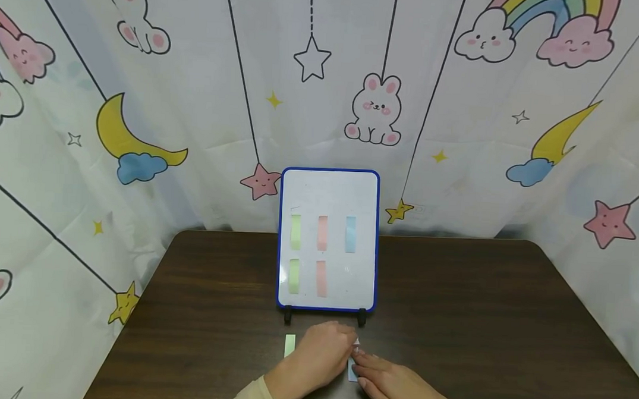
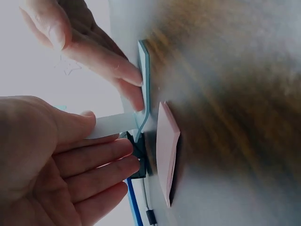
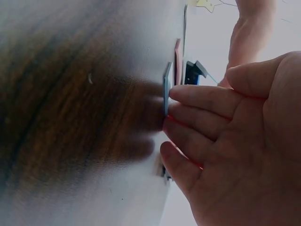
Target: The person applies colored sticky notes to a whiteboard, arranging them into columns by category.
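Note:
My left hand (image 1: pixel 320 354) pinches the raised end of a pale blue sticky note (image 2: pixel 113 125) between thumb and index finger. The note's other end still joins a thin blue sticky-note pad (image 1: pixel 352 372) on the table. With fingers nearly straight, my right hand (image 1: pixel 397 388) presses the pad down; the right wrist view shows its fingertips (image 3: pixel 176 92) touching the pad. A pink sticky-note pad (image 2: pixel 167 153) lies beside the blue one, covered by my left hand in the head view. Left of that hand, a green pad (image 1: pixel 290 344) is partly hidden.
Behind my hands a blue-framed whiteboard (image 1: pixel 330 191) stands on black feet (image 1: pixel 287 315). It carries two green strips (image 1: pixel 295 232), two pink strips (image 1: pixel 323 233) and one blue strip (image 1: pixel 350 234). A cartoon-print curtain (image 1: pixel 196 69) hangs around the dark wooden table (image 1: pixel 480 313).

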Motion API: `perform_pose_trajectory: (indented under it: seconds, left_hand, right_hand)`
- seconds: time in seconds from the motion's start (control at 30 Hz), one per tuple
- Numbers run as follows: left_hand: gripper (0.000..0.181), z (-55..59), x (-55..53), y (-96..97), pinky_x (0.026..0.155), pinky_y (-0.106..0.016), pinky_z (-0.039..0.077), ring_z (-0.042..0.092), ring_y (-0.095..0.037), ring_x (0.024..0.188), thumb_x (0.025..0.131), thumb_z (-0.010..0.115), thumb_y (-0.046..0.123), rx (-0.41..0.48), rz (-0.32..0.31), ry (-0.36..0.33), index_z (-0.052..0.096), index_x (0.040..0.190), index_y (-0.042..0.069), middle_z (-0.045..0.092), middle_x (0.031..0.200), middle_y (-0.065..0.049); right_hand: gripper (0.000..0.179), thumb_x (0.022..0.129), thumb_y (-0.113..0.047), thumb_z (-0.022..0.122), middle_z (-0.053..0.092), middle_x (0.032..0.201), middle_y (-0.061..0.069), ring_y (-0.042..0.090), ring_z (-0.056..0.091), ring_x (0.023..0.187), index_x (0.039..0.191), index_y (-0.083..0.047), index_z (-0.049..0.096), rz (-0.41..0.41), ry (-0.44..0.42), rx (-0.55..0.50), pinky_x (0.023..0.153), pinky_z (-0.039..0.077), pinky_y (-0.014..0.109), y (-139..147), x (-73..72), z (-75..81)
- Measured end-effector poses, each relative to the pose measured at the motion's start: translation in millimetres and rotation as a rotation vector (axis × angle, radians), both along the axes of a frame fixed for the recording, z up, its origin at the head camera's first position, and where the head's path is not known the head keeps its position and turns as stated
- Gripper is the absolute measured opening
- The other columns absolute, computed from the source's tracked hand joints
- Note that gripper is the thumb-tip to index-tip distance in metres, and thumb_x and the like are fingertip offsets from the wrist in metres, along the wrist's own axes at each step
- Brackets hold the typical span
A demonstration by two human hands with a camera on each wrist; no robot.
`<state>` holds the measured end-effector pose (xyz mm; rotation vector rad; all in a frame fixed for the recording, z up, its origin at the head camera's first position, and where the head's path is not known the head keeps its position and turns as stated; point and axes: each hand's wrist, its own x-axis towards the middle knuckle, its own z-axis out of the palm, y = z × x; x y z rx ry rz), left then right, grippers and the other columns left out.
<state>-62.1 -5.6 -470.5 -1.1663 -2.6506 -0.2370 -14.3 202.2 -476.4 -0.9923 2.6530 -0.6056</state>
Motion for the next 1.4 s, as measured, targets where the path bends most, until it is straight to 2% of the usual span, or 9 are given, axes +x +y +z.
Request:
perform_pose_trajectory:
  seconds: [0.13, 0.4, 0.67, 1.1, 1.4]
  left_hand:
    - [0.010, 0.4, -1.7, -1.7, 0.082, -0.022, 0.060, 0.073, -0.009, 0.096, 0.097, 0.068, 0.022, 0.017, 0.006, 0.003, 0.077, 0.100, 0.018, 0.078, 0.105, 0.006]
    - [0.012, 2.9, -3.3, -3.6, 0.094, -0.025, 0.058, 0.073, -0.009, 0.103, 0.098, 0.067, 0.021, 0.047, -0.003, 0.033, 0.078, 0.102, 0.017, 0.078, 0.109, 0.005]
    - [0.014, 4.6, -4.0, -3.7, 0.095, -0.025, 0.058, 0.073, -0.009, 0.105, 0.100, 0.065, 0.021, 0.046, 0.007, -0.005, 0.078, 0.105, 0.016, 0.078, 0.112, 0.006]
    - [0.013, 4.9, -5.3, -4.4, 0.098, -0.027, 0.058, 0.073, -0.009, 0.106, 0.098, 0.068, 0.017, 0.054, 0.005, 0.029, 0.077, 0.106, 0.014, 0.078, 0.113, 0.003]
    - [0.014, 4.8, -5.0, -4.8, 0.099, -0.028, 0.057, 0.072, -0.010, 0.109, 0.097, 0.068, 0.016, 0.069, 0.001, 0.022, 0.077, 0.108, 0.013, 0.077, 0.115, 0.002]
  right_hand:
    - [0.052, 0.111, -0.042, 0.036, 0.055, 0.152, 0.009, 0.027, 0.054, 0.139, 0.142, -0.008, 0.060, -0.010, -0.043, 0.012, 0.109, 0.052, 0.043, -0.4, 0.0, 0.9]
    - [0.050, 0.111, -0.039, 0.037, 0.058, 0.149, 0.010, 0.027, 0.058, 0.136, 0.140, -0.007, 0.062, 0.022, 0.025, 0.009, 0.105, 0.055, 0.041, -0.7, -0.5, -1.6]
    - [0.050, 0.111, -0.040, 0.036, 0.057, 0.150, 0.010, 0.026, 0.057, 0.137, 0.141, -0.008, 0.062, 0.018, -0.001, 0.015, 0.106, 0.055, 0.041, -1.2, -1.5, -1.8]
    - [0.052, 0.111, -0.043, 0.035, 0.054, 0.153, 0.007, 0.025, 0.054, 0.140, 0.143, -0.011, 0.060, -0.004, -0.058, 0.022, 0.107, 0.053, 0.043, -0.7, -1.5, -1.0]
    - [0.051, 0.111, -0.042, 0.035, 0.055, 0.153, 0.008, 0.025, 0.055, 0.139, 0.143, -0.011, 0.060, 0.008, -0.043, 0.017, 0.107, 0.054, 0.043, -0.5, -1.4, -0.2]
